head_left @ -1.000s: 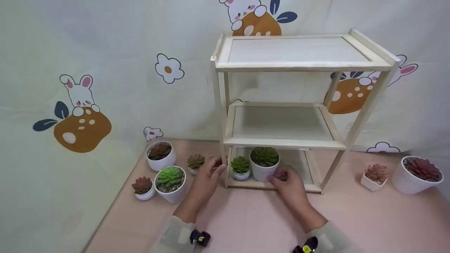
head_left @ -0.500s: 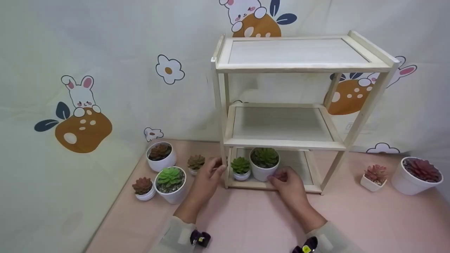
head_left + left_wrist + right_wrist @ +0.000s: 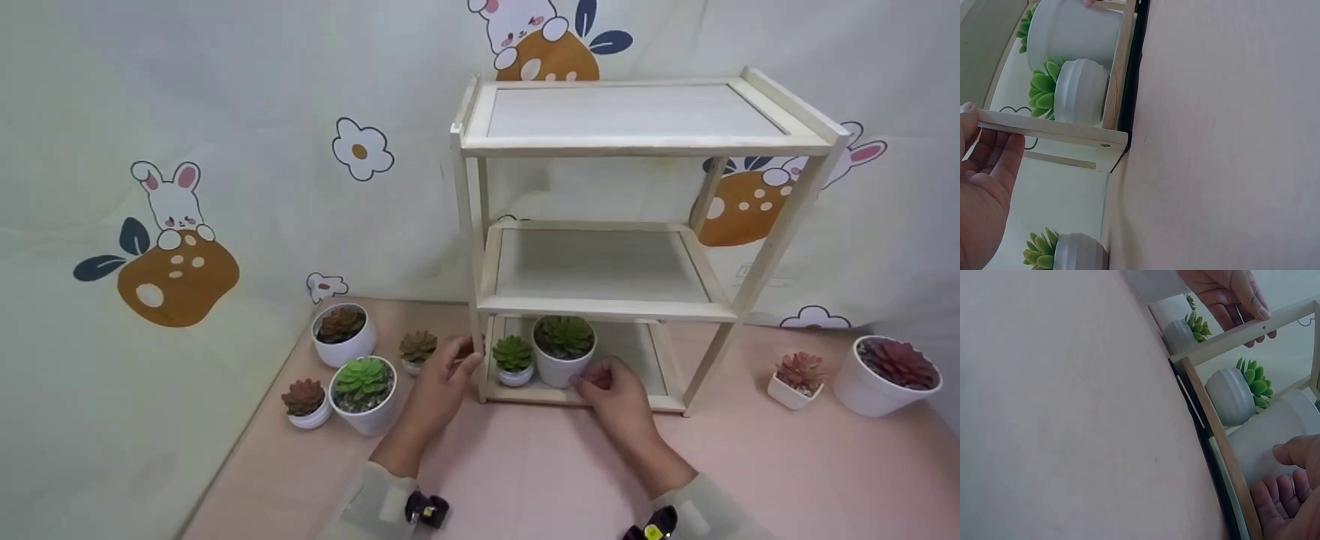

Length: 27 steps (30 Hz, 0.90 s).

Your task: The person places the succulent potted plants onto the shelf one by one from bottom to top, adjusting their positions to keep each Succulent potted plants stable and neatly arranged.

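A wooden three-tier shelf [image 3: 607,307] stands on the pink table. My left hand [image 3: 441,382] grips its front left post [image 3: 1050,128], thumb in front and fingers behind. On the bottom tier sits a large white pot with a green succulent [image 3: 564,352]. My right hand [image 3: 619,397] holds this pot low on its right side, with the thumb [image 3: 1289,453] against the pot wall and the fingers curled beside it. How firmly the fingers touch is partly hidden. Left of the large pot, on the same tier, is a small potted green succulent [image 3: 514,360].
Left of the shelf stand a brown succulent in a large pot [image 3: 345,334], a bright green one [image 3: 365,394], a small reddish-brown one [image 3: 306,401] and a small brownish-green one [image 3: 417,349]. On the right are a small pink succulent [image 3: 798,380] and a large dark-red one [image 3: 889,375].
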Each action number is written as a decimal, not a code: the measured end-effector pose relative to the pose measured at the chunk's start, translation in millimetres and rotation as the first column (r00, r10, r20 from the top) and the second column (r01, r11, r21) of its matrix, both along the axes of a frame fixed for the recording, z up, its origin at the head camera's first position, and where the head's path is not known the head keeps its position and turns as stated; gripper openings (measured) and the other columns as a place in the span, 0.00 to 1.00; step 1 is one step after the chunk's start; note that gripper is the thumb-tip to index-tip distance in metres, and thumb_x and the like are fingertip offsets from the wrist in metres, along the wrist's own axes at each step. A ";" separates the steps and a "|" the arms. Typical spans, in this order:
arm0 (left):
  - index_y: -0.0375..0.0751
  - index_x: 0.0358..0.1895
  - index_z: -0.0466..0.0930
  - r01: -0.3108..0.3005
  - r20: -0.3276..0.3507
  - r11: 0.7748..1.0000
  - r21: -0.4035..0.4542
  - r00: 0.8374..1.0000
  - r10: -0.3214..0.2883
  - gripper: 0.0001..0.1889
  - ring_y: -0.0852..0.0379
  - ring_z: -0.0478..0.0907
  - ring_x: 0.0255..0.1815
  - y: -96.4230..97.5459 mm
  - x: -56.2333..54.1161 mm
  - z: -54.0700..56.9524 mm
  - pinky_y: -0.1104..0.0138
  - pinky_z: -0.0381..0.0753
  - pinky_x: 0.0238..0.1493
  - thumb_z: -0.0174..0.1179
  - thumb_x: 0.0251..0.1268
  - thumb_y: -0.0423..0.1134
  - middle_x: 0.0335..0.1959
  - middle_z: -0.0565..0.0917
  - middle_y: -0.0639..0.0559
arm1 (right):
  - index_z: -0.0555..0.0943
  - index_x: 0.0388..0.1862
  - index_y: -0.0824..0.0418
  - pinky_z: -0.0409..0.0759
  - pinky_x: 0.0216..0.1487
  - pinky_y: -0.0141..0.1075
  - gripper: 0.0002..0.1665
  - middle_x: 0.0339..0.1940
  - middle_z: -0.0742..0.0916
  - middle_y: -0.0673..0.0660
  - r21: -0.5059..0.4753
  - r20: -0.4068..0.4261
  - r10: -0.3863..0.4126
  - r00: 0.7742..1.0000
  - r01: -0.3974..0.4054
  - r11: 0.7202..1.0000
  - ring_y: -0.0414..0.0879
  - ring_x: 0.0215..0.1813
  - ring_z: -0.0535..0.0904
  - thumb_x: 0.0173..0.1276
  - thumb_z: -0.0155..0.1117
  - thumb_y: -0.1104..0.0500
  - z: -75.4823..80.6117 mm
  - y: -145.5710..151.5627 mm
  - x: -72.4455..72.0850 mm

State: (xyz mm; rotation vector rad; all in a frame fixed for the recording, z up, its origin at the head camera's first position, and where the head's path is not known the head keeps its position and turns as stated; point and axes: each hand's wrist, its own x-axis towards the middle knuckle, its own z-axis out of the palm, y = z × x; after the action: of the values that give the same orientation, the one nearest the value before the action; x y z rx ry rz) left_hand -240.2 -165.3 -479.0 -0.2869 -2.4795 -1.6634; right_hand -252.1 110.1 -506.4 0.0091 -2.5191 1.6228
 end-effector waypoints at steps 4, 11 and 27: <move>0.39 0.69 0.75 0.005 -0.004 1.000 0.014 1.000 -0.005 0.23 0.45 0.79 0.67 0.0 0.2 -0.5 0.50 0.78 0.71 0.55 0.81 0.47 0.62 0.83 0.42 | 0.80 0.38 0.63 0.77 0.40 0.28 0.12 0.35 0.84 0.55 -0.001 -0.001 0.003 1.000 -0.003 1.000 0.42 0.39 0.78 0.65 0.75 0.61 0.1 0.1 1.2; 0.40 0.69 0.76 0.007 -0.007 1.000 0.007 1.000 -0.007 0.23 0.44 0.79 0.67 -0.2 0.0 -0.2 0.50 0.78 0.72 0.55 0.81 0.48 0.62 0.83 0.41 | 0.80 0.38 0.63 0.77 0.40 0.28 0.12 0.35 0.85 0.55 0.008 -0.007 -0.001 1.000 0.001 1.000 0.42 0.39 0.78 0.65 0.76 0.60 1.3 0.5 2.9; 0.39 0.69 0.75 0.015 -0.005 1.000 0.019 1.000 -0.015 0.23 0.44 0.78 0.68 -0.1 0.0 -0.6 0.50 0.76 0.73 0.55 0.81 0.48 0.62 0.82 0.40 | 0.79 0.39 0.62 0.79 0.41 0.28 0.13 0.37 0.85 0.56 -0.032 -0.005 -0.007 1.000 0.007 0.999 0.42 0.40 0.79 0.65 0.77 0.60 8.4 5.3 12.2</move>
State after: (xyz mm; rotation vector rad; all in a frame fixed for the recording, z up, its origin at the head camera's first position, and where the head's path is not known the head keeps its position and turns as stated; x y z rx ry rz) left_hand -240.1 -165.4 -479.6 -0.3075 -2.4633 -1.6890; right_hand -239.9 115.5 -498.0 0.0006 -2.4862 1.6577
